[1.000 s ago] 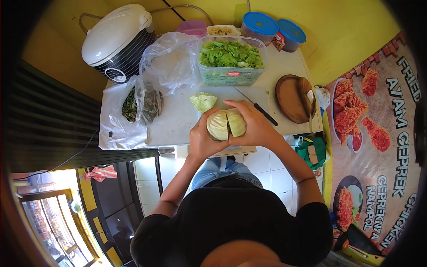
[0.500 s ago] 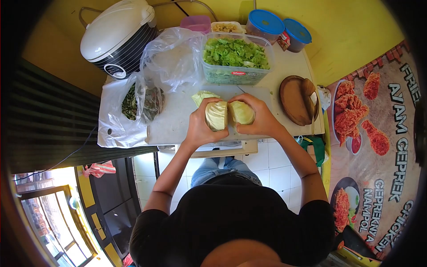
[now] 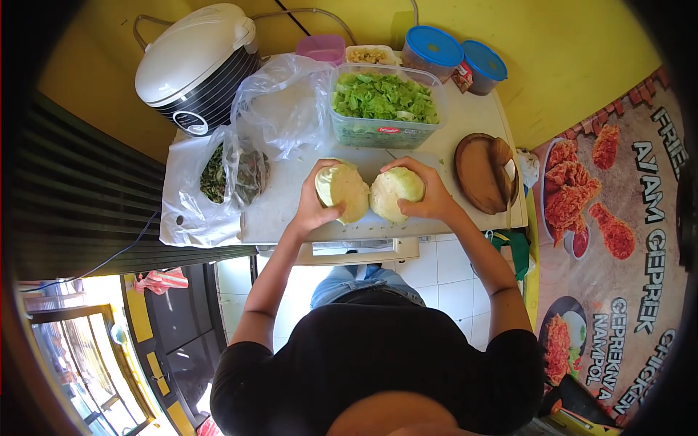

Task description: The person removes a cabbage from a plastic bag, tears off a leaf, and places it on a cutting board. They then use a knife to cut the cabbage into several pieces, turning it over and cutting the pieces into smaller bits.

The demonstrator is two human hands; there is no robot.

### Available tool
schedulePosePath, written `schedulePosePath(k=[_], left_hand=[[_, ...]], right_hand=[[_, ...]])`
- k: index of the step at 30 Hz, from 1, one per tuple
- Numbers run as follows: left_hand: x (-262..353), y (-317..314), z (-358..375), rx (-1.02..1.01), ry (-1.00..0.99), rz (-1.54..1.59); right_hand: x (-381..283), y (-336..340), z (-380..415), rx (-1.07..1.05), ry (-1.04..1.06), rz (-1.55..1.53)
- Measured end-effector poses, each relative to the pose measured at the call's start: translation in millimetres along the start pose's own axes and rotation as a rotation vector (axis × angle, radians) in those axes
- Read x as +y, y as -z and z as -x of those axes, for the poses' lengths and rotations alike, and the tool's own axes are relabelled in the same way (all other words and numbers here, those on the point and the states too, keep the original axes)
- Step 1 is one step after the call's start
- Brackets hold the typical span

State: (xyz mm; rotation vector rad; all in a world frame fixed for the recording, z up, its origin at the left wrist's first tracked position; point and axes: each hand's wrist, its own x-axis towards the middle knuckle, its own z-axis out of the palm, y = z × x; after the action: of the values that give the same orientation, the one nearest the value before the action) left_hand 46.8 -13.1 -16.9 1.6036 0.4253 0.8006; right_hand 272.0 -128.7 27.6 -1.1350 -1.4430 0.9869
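Two halves of a cabbage are side by side over the front of the table, their pale cut faces turned up toward me. My left hand (image 3: 314, 198) is wrapped round the left cabbage half (image 3: 347, 195), thumb on its lower edge. Round the right cabbage half (image 3: 392, 195) curls my right hand (image 3: 429, 190). The halves nearly touch at their inner edges. Just behind them on the table (image 3: 283, 211) stands a clear container (image 3: 389, 135) full of cut green leaves (image 3: 382, 96).
A rice cooker (image 3: 193, 62) stands back left, near clear plastic bags (image 3: 280, 102) and a bag of dark leaves (image 3: 243, 174). Blue-lidded tubs (image 3: 434, 47) are at the back. On the right lies a wooden mortar (image 3: 476, 173) with a pestle (image 3: 502, 163).
Both hands have turned the cabbage halves outward, so their cut faces now show. The hands have moved slightly apart.
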Motion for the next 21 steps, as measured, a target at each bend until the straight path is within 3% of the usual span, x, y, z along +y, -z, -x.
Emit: schedulePosePath(k=[6, 11, 14, 15, 18, 21], left_hand=[[0, -13, 13, 0.134, -0.025, -0.011], [-3, -38, 31, 0.478, -0.140, -0.083], [-9, -48, 39, 0.652, -0.026, -0.056], [-14, -52, 43, 0.720, 0.108, 0.199], [-14, -59, 47, 0.852, 0.089, 0.424], [-1, -53, 51, 0.909, 0.029, 0.451]], right_hand=[[1, -13, 15, 0.135, 0.027, 0.103], [12, -33, 39, 0.345, 0.125, 0.152], [15, -46, 49, 0.430, 0.147, 0.225], [17, -51, 52, 0.485, 0.133, 0.209], [22, -68, 59, 0.593, 0.153, 0.193], [20, -72, 64, 0.674, 0.149, 0.144]])
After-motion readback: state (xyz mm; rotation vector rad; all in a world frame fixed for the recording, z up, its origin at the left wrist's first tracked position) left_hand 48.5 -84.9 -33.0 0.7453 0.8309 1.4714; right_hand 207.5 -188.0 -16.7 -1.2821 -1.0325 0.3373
